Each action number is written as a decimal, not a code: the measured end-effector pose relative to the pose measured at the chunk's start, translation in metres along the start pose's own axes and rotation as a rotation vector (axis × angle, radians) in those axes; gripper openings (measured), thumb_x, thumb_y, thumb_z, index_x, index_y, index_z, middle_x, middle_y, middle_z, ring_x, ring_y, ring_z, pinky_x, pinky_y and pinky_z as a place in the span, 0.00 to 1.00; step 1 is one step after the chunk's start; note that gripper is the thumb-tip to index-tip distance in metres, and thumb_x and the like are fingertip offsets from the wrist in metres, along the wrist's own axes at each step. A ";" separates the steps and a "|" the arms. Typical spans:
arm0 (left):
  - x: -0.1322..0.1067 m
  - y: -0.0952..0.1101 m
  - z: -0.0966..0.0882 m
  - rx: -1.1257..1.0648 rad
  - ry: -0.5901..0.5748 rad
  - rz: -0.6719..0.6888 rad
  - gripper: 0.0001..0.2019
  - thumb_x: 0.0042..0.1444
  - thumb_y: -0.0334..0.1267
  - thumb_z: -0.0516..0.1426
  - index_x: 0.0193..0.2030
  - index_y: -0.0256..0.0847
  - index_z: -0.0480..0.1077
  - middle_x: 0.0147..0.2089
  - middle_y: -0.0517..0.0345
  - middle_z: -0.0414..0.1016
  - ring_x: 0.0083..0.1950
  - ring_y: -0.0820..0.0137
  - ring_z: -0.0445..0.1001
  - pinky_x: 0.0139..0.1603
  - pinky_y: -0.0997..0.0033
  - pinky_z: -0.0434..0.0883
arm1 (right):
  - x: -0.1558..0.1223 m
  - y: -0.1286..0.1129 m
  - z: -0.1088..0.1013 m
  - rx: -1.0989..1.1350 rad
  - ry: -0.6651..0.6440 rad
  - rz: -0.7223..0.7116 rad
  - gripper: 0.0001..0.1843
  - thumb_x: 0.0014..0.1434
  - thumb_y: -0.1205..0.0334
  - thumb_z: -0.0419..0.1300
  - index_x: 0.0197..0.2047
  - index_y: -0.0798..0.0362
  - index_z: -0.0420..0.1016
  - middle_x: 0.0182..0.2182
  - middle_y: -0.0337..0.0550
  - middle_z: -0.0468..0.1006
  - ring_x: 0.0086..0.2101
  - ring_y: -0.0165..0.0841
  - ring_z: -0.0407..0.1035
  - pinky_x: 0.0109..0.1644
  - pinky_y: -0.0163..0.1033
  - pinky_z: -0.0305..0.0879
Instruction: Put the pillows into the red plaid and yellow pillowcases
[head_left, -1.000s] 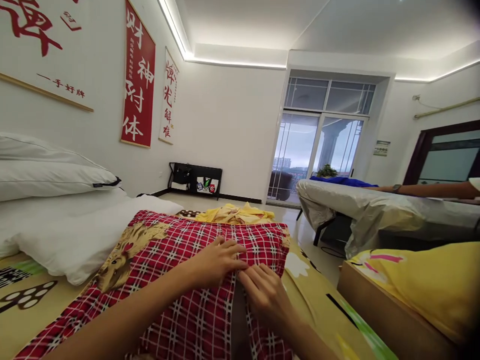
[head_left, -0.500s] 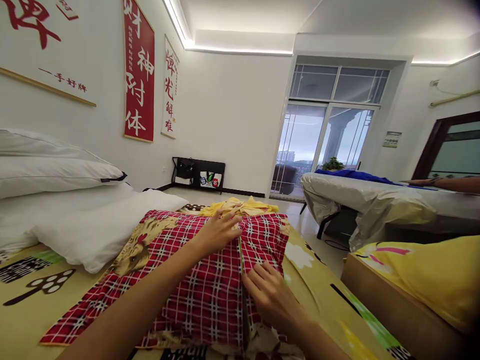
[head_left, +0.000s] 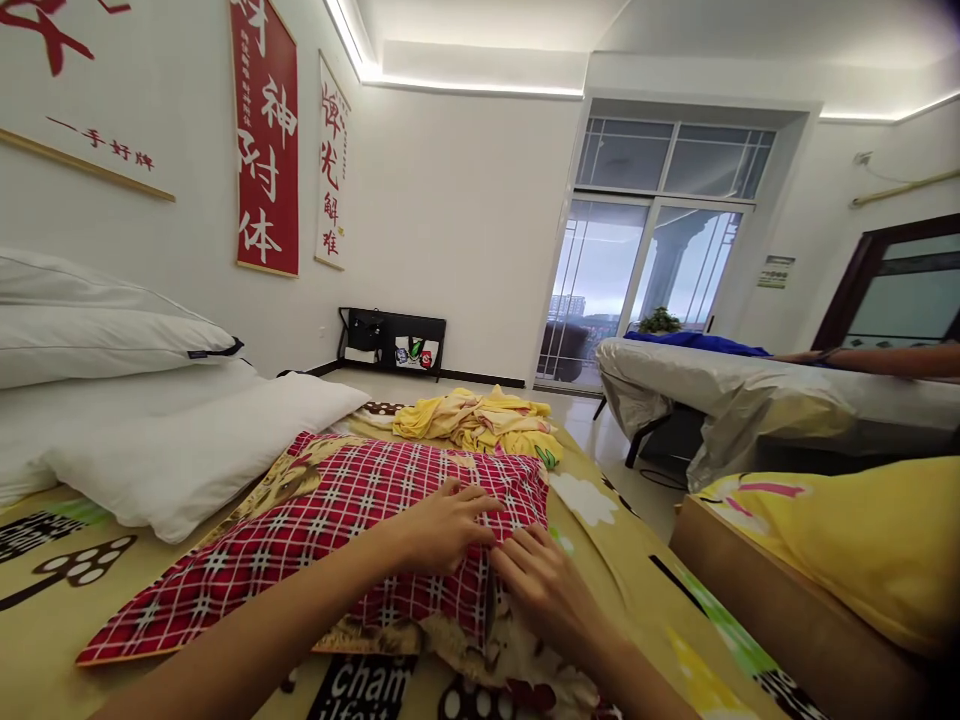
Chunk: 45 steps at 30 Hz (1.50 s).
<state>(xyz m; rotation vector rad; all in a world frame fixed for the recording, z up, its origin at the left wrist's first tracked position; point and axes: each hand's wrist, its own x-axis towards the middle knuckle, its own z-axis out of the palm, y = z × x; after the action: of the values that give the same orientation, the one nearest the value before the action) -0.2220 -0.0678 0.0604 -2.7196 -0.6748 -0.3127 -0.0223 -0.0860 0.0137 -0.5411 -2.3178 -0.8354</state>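
A red plaid pillowcase [head_left: 300, 530] with a tan animal print lies on the bed in front of me, with a lengthwise opening near its right side. At that opening, my left hand [head_left: 454, 525] pinches the cloth, its thumb largely hidden. Just to its right, my right hand [head_left: 544, 580] has its fingers curled over the opening's edge, gripping the fabric. The two hands nearly touch at the fingertips. Below them, the pillowcase's near end bunches up, showing its tan printed side.
White pillows [head_left: 202, 440] are piled at the left. A crumpled yellow cloth [head_left: 480, 415] lies beyond the pillowcase on the patterned yellow sheet [head_left: 600, 560]. At right stand a box [head_left: 735, 560] under yellow fabric and a plastic-covered table [head_left: 675, 365], where another person's arm [head_left: 885, 360] rests.
My left hand has come nearer, down the opening to beside my right hand. The pillowcase's far edge has drawn toward me, uncovering more of the yellow cloth. The right hand rose slightly.
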 end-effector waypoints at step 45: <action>-0.020 0.029 0.029 -0.341 0.036 -0.215 0.04 0.51 0.31 0.54 0.27 0.39 0.67 0.47 0.57 0.68 0.51 0.64 0.62 0.55 0.60 0.58 | -0.026 -0.015 0.034 0.097 -0.053 0.145 0.13 0.61 0.75 0.48 0.28 0.53 0.65 0.25 0.40 0.68 0.28 0.33 0.56 0.35 0.39 0.49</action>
<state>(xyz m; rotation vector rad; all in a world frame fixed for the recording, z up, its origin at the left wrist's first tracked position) -0.2211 -0.0899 0.0207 -2.9522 -0.9859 -0.5735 -0.0254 -0.0779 -0.0307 -0.6867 -2.3211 -0.6447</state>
